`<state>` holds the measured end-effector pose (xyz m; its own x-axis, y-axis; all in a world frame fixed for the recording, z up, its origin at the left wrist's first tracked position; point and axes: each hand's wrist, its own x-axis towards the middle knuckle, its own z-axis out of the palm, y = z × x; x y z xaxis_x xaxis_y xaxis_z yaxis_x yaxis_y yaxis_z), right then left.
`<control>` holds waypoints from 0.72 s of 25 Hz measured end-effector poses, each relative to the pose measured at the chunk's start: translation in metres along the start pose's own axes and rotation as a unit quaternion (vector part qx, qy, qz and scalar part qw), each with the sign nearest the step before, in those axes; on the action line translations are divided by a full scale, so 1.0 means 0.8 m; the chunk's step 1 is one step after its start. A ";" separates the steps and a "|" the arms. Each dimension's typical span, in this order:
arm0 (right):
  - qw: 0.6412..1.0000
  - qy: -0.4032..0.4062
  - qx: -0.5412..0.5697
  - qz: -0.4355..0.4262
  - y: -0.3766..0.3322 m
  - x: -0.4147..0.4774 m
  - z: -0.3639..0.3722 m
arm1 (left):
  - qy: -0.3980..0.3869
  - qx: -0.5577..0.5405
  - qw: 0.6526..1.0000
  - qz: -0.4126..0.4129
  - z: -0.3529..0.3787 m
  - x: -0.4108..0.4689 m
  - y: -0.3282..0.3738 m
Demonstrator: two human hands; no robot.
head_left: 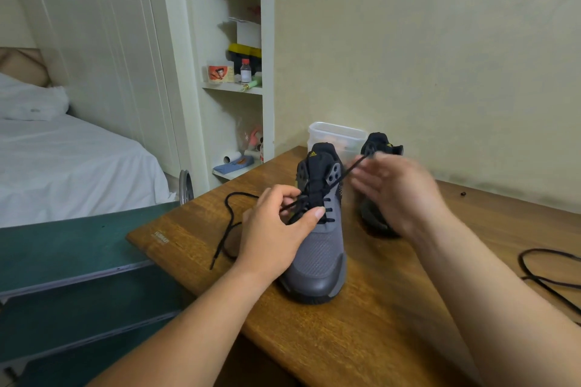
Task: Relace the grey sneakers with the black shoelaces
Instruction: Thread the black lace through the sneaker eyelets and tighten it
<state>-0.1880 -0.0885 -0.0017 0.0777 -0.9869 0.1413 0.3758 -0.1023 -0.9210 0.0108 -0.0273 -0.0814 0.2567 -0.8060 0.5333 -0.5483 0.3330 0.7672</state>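
A grey sneaker (317, 248) stands in the middle of the wooden table (377, 324), its toe pointing to the near edge and its black tongue rising at the far end. A black shoelace (345, 173) is threaded through its lower eyelets only. The left hand (276, 229) rests on the left side of the sneaker, the thumb lying across the laced rows and the fingers curled round a strand of the shoelace. From there the loose end loops out to the left and lies slack on the table. The right hand (396, 195) is raised to the right of the sneaker, apart from the left hand. One strand runs taut from an upper right eyelet up to its fingertips. That hand is blurred, so I cannot tell whether its fingers pinch the strand. Behind the right hand stands the second sneaker (380, 143), mostly hidden, near the wall. A clear plastic tub (338, 133) sits at the far edge, between the two sneakers and against the wall. A second black lace (534, 276) lies in loose curves at the right edge of the table. To the left are a green board (63, 245), a bed (63, 160) with white sheets, and white shelves (232, 88) holding small items.
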 end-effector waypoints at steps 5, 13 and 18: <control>0.981 -0.076 -0.180 0.005 -0.039 -0.011 -0.022 | 0.032 0.062 0.997 0.028 -0.001 -0.003 0.006; 0.997 -0.060 0.045 -0.005 -0.029 -0.009 -0.011 | 0.027 0.046 0.999 0.010 -0.001 -0.004 0.003; 0.973 -0.031 -0.229 -0.010 -0.036 -0.010 -0.037 | -0.005 0.032 0.999 -0.018 -0.001 -0.003 0.004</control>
<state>-0.2268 -0.0815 0.0126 0.1364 -0.9761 0.1693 -0.0724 -0.1802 -0.9810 0.0093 -0.0237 -0.0798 0.2687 -0.8220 0.5021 -0.5883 0.2727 0.7613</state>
